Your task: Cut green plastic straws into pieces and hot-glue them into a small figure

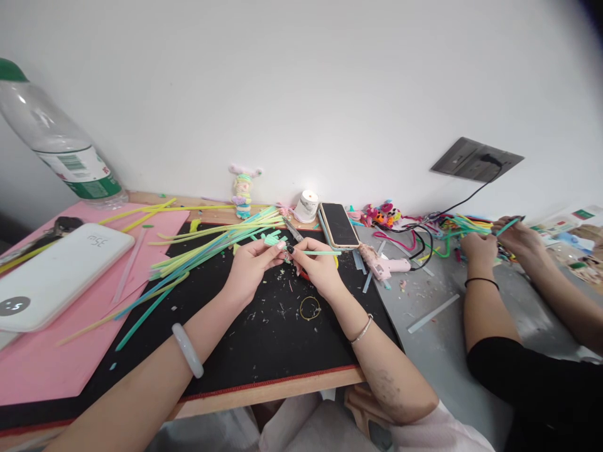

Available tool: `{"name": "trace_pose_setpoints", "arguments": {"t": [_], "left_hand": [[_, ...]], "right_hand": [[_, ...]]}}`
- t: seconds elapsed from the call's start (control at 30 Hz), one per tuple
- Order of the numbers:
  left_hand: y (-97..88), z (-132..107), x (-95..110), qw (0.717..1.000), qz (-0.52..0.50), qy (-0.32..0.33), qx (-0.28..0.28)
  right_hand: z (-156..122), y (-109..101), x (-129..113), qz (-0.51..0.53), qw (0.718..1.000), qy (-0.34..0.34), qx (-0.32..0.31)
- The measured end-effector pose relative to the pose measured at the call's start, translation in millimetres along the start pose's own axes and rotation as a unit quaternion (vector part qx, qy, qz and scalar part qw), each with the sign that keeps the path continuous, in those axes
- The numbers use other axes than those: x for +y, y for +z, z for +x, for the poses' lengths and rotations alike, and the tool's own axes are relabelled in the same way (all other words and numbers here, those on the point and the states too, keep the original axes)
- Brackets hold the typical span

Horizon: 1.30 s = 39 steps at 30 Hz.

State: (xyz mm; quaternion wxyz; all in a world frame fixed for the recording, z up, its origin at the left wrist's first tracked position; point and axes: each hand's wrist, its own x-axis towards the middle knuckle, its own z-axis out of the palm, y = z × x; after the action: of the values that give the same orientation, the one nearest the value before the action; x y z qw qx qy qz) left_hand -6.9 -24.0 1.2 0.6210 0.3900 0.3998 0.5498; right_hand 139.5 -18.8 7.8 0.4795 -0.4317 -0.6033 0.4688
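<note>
Over the black mat [264, 351], my left hand [257, 263] and my right hand [318, 267] meet with their fingertips nearly touching. The right fingers pinch a mint-green pipe cleaner [325, 253], whose free length sticks out to the right. My left thumb and fingers are pressed together; what lies between them is too small and covered to make out. Short mint-green pieces [272, 239] lie just behind the left fingers. Scissors [294, 231] lie behind my right hand, their handles partly hidden. A bundle of yellow, green and blue pipe cleaners [188, 263] spreads out to the left.
A white power bank [66, 270] rests on pink sheets [61, 370], near a plastic bottle [75, 157]. Along the wall stand a small figure [242, 191], a white cup [307, 206] and a phone [339, 225]. A glue gun [384, 262] lies right; beyond it, a co-worker's hands [479, 246] handle pipe cleaners.
</note>
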Motion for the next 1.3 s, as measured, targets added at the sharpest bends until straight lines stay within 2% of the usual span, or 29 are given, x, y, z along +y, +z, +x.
{"name": "trace_pose_setpoints", "arguments": {"t": [0.23, 0.5, 0.6, 0.93, 1.1, 1.2, 1.3], "left_hand": [[2.1, -1, 0, 1.0, -0.007, 0.02, 0.01], [1.8, 1, -1, 0.995, -0.084, -0.059, 0.003], [2.1, 1, -2, 0.995, -0.08, -0.063, 0.008], [-0.1, 3, -5, 1.0, 0.019, 0.018, 0.004], [-3.9, 5, -1, 0.984, 0.157, 0.081, -0.004], [-6.2, 6, 2, 0.959, 0.253, 0.121, -0.047], [-7.2, 7, 5, 0.935, 0.303, 0.135, -0.126]], "right_hand": [[0, 1, 1, -0.007, 1.0, 0.012, 0.007], [0, 2, 2, -0.005, 1.0, 0.003, -0.002], [0, 2, 2, -0.006, 1.0, 0.0, -0.008], [-1, 3, 3, 0.004, 0.999, -0.001, -0.038], [-1, 2, 4, 0.003, 0.999, 0.003, -0.032], [0, -2, 3, -0.028, 1.0, -0.005, -0.013], [1, -7, 4, -0.034, 0.999, -0.012, -0.015]]}}
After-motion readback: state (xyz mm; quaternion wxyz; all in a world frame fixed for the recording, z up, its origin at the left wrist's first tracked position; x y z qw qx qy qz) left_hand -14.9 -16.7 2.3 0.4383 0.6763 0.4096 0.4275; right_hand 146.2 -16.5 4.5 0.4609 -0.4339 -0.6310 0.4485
